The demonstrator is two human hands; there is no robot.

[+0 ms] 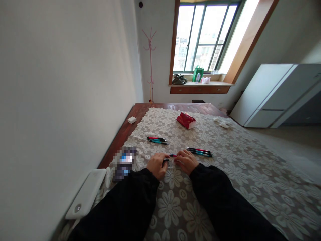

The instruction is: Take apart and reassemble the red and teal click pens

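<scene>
My left hand and my right hand rest close together on the flowered lace tablecloth. Between them they hold a red and black pen, apparently pulled apart. The left fingers pinch a dark piece and the right fingers hold the red end. A thin refill-like rod lies just below the pen. A pair of pens, one red and one teal, lies beyond my left hand. Another such pair lies just right of my right hand.
A red packet sits farther back on the table. Crumpled white tissue lies at the back right, a small white block at the back left. A white device lies by the left wall. A white cabinet stands right.
</scene>
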